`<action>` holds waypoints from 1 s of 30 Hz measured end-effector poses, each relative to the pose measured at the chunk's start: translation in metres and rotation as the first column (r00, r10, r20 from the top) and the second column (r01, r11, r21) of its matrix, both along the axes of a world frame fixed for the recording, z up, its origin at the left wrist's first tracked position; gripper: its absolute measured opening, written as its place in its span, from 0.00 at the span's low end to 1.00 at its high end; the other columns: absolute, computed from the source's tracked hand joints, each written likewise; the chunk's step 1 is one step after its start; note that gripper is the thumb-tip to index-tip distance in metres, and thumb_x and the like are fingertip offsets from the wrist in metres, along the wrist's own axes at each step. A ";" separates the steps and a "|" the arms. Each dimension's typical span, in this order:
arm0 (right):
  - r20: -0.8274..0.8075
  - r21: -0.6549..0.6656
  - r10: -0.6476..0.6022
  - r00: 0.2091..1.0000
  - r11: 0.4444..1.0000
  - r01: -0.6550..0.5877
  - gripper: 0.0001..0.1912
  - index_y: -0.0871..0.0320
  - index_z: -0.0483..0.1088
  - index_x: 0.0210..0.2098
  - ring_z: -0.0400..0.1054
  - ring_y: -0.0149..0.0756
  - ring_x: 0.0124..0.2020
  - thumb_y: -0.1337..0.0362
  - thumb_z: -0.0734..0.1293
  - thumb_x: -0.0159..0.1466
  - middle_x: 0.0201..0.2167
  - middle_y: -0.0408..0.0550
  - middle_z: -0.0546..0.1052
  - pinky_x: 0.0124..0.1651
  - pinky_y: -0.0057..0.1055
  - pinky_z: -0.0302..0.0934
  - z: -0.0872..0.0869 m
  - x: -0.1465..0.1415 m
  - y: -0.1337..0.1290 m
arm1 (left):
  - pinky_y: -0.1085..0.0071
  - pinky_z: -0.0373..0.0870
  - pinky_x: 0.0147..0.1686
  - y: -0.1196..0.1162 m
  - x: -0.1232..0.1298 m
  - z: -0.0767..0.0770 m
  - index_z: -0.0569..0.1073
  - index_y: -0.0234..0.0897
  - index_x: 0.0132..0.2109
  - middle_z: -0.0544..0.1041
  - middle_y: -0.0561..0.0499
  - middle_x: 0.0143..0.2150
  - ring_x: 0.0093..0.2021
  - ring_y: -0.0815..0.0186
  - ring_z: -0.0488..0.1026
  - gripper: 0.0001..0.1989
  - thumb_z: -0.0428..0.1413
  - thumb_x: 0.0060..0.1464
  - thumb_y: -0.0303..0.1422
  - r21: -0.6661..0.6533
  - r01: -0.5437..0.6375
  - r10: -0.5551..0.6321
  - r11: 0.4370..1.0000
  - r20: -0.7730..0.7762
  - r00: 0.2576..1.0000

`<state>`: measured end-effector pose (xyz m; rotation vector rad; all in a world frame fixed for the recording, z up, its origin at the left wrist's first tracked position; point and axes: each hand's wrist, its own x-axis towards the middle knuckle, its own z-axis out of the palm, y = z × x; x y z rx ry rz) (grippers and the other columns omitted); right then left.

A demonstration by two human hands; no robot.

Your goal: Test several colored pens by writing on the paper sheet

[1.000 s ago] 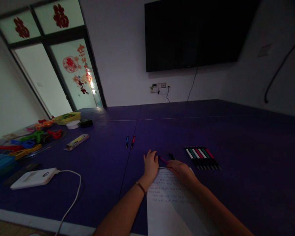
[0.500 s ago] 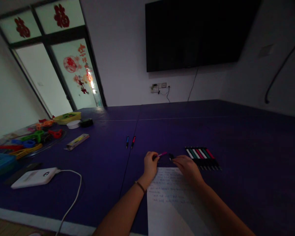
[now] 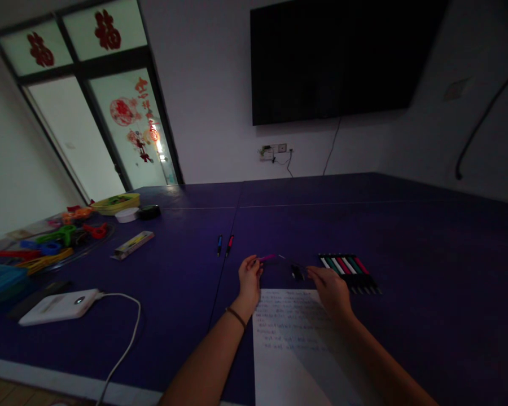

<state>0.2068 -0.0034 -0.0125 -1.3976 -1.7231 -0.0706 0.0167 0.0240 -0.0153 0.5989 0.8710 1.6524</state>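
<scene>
My left hand (image 3: pixel 249 281) pinches a magenta pen barrel (image 3: pixel 267 257) above the top edge of the written paper (image 3: pixel 292 349). A thin stick with a pale end, like a pen refill (image 3: pixel 281 257), lies in line with the barrel's right end. It seems to run toward the closed fingertips of my right hand (image 3: pixel 330 287), though its dark part is hard to make out. Small black pen parts (image 3: pixel 297 273) rest on the table between my hands. Right of them, a row of pens (image 3: pixel 347 272) with white, green and red barrels lies side by side.
A blue pen (image 3: pixel 219 245) and a red pen (image 3: pixel 230 245) lie beyond my left hand. To the left are a narrow box (image 3: pixel 133 245), a white power bank (image 3: pixel 61 307) with a cable, colourful scissors-like tools (image 3: pixel 48 247) and a yellow basket (image 3: pixel 116 204).
My left hand has moved left with the magenta barrel, and my right hand slightly right. The black parts near my right fingers now lie on the table. A thin stick shows between the hands.
</scene>
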 end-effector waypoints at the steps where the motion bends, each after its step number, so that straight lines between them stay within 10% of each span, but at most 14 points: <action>1: 0.002 0.007 0.007 1.000 1.000 -0.007 0.16 0.57 0.71 0.32 0.67 0.38 0.33 0.61 0.54 0.59 0.29 0.49 0.75 0.37 0.34 0.61 0.000 0.000 0.000 | 0.77 0.63 0.30 0.000 0.000 0.000 0.69 0.36 0.35 0.70 0.53 0.31 0.28 0.76 0.67 0.12 0.58 0.38 0.28 -0.006 -0.005 0.005 1.000 0.008 1.000; 21: 0.039 -0.007 -0.005 0.999 1.000 0.006 0.14 0.57 0.72 0.30 0.68 0.38 0.32 0.61 0.56 0.57 0.29 0.49 0.76 0.37 0.34 0.62 -0.001 -0.003 -0.001 | 0.77 0.62 0.30 0.001 0.001 0.001 0.69 0.36 0.34 0.70 0.54 0.30 0.27 0.76 0.67 0.14 0.60 0.36 0.27 0.013 -0.006 0.005 1.000 0.061 0.998; 30: 0.252 -0.262 0.302 0.919 0.936 -0.235 0.11 0.55 0.74 0.27 0.66 0.36 0.34 0.66 0.59 0.55 0.28 0.45 0.76 0.39 0.32 0.59 0.005 -0.011 -0.005 | 0.78 0.62 0.29 -0.001 0.004 0.012 0.68 0.33 0.26 0.68 0.55 0.25 0.25 0.76 0.66 0.09 0.61 0.35 0.27 0.011 0.063 -0.064 0.998 0.183 0.981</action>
